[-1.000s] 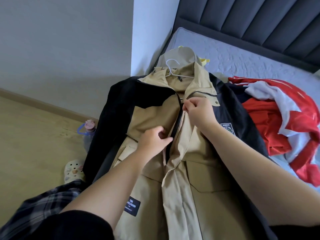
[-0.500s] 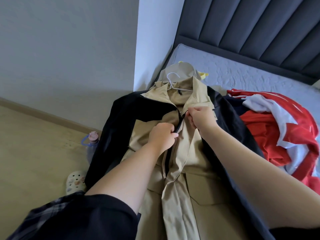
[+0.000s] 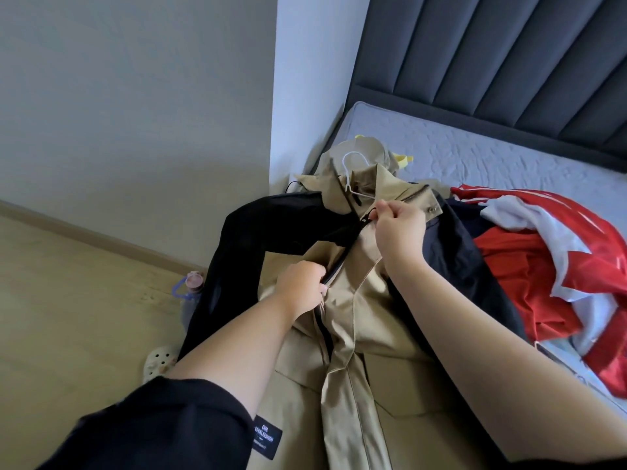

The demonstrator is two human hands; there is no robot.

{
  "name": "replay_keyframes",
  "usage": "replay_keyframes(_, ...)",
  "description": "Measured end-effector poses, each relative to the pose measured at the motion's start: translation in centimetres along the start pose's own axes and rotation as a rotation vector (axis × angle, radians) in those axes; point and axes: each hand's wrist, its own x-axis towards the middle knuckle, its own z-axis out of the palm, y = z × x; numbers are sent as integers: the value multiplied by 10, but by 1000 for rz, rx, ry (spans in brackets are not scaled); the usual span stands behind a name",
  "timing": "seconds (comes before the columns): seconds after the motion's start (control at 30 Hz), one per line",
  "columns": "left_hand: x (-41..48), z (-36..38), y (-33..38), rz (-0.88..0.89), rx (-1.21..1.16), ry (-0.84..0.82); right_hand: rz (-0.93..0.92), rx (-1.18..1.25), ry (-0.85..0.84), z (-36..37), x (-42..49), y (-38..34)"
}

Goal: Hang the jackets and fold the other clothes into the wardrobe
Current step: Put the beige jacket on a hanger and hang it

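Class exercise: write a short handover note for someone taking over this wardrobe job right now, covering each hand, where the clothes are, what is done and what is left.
Right hand: pinches the zip pull near the collar of the beige jacket.
Left hand: grips the jacket front beside the zip, lower down.
Jacket lies on the bed with a white hanger in its neck.
Done: hanger in, zip almost closed.
Left: hang it up; red and white clothes lie unfolded.
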Motion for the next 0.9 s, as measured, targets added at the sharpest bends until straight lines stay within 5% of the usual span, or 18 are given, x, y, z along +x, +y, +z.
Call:
replay_keyframes(0.13,-6,-7,-4,57,33,39,-105,-36,-36,0,-2,-9)
replay_keyframes(0.33,1,-45,26,59,-168,436,-173,-99,-128,-1,-1,-20)
replay_keyframes(0.63,11,-57,38,86,-186,314,-61,4,-190,-12,0,-23)
replay_keyframes(0.9,13,-61,25,109,95,132,-17,158,-74,-11,9,-49)
